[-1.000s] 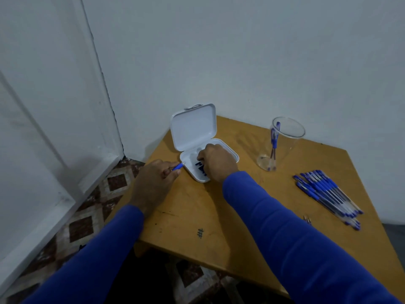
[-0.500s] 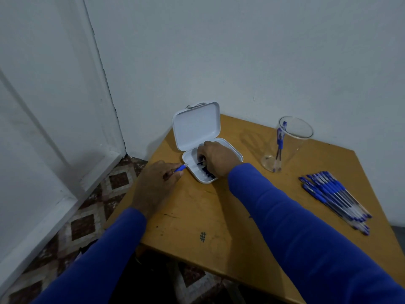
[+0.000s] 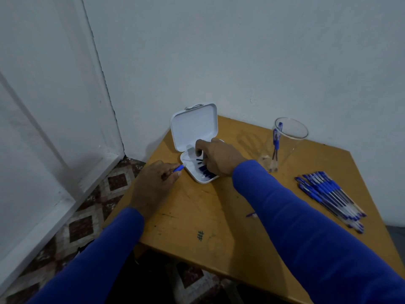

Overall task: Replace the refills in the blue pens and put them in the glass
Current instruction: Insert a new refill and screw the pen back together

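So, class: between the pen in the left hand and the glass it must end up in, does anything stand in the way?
Yes. The open white case and the right hand reaching into it lie between the left hand's pen and the glass. The glass mouth itself looks open, with one pen already inside.

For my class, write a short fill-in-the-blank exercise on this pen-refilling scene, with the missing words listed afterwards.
1. The lid of the white case stands ____.
2. The left hand grips a ____ pen.
3. The right hand reaches into the ____.
4. One finished pen stands in the ____, while the pile of pens lies on the table.

Missing words: open; blue; case; glass
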### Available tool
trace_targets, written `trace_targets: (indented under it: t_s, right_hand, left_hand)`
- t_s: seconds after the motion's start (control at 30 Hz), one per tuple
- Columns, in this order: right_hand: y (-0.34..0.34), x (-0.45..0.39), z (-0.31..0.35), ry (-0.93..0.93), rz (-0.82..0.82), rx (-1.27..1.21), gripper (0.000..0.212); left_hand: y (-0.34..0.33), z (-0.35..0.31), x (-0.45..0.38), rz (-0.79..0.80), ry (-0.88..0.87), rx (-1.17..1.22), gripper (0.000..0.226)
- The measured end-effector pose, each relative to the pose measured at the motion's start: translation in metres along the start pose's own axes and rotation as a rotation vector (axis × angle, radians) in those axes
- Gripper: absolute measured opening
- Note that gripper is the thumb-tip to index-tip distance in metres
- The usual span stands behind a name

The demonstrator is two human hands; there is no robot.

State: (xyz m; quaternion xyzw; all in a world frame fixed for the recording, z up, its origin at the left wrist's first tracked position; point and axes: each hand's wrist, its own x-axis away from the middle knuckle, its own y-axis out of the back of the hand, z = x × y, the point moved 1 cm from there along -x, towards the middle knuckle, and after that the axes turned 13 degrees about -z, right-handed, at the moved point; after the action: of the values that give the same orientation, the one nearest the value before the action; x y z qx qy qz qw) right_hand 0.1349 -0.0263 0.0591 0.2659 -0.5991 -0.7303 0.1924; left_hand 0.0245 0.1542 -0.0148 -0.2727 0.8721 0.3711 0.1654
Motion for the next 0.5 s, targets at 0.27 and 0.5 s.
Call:
trace_targets:
  t_s: [0.27,0.5]
  right_hand:
    - [0.027,0.049,-0.004,-0.191,0.101,-0.628,0.022]
    - [0.029,0.122,-0.017,-0.402,-0.092,-1.032,0.011]
  left_hand:
    - [-0.001,-0.028,0.012,-0.023,-0.094,0.060,0.028]
    - [-0.013,-0.060,0.037,0.018,-0.109,0.273,0.025]
